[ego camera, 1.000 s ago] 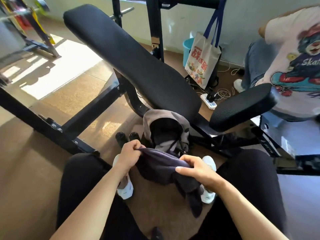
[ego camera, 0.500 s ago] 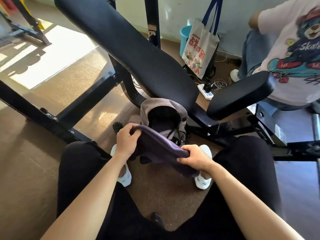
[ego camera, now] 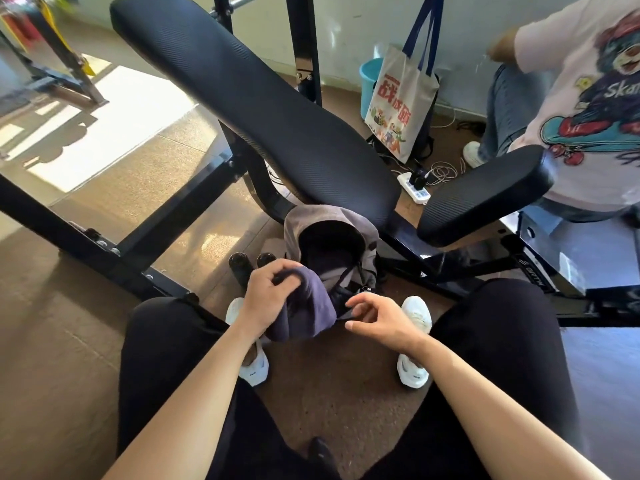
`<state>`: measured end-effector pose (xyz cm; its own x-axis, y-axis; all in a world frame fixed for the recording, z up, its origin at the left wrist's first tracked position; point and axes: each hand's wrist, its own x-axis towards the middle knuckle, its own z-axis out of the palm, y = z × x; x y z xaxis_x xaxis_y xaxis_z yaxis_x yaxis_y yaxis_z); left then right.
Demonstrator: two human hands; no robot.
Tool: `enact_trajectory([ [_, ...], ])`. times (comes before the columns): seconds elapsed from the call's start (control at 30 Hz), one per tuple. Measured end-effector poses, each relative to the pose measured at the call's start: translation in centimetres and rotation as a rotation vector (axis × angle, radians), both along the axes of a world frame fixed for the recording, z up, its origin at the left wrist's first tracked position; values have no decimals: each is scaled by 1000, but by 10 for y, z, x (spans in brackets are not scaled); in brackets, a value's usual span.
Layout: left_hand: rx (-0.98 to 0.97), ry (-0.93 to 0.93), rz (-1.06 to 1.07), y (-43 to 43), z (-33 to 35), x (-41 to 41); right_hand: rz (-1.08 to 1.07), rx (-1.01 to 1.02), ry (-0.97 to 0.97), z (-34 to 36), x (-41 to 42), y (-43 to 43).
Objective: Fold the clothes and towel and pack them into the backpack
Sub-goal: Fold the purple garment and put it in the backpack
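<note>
A grey backpack (ego camera: 360, 226) stands open on the floor between my feet, its dark mouth facing up. A folded dark purple cloth (ego camera: 306, 313) hangs just in front of the opening. My left hand (ego camera: 268, 297) grips the cloth's upper left edge with curled fingers. My right hand (ego camera: 384, 315) hovers at the cloth's right side, fingers loosely spread and off the fabric. What lies inside the backpack is too dark to make out.
A black padded gym bench (ego camera: 263, 109) slants over the backpack, with a second pad (ego camera: 485, 192) at right. A tote bag (ego camera: 401, 95), blue bucket (ego camera: 369, 74) and power strip (ego camera: 414, 190) sit behind. Another person (ego camera: 581, 109) sits at the right.
My right hand has let go of the cloth and opened. The left hand keeps the cloth, now bunched and hanging closer to the backpack's mouth.
</note>
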<state>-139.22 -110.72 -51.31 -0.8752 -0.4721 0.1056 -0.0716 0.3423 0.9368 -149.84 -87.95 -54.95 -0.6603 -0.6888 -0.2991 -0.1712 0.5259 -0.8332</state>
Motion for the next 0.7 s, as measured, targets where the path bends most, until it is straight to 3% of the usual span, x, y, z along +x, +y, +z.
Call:
enact_trajectory([
  [0.3, 104, 15, -175, 30, 11, -9, -77, -342, -94, 11, 34, -31],
  [0.47, 186, 31, -263, 33, 14, -7, -139, -337, -56, 9, 37, -37],
  [0.7, 243, -14, -298, 30, 7, -5, -354, -96, 465, -2, 31, -34],
])
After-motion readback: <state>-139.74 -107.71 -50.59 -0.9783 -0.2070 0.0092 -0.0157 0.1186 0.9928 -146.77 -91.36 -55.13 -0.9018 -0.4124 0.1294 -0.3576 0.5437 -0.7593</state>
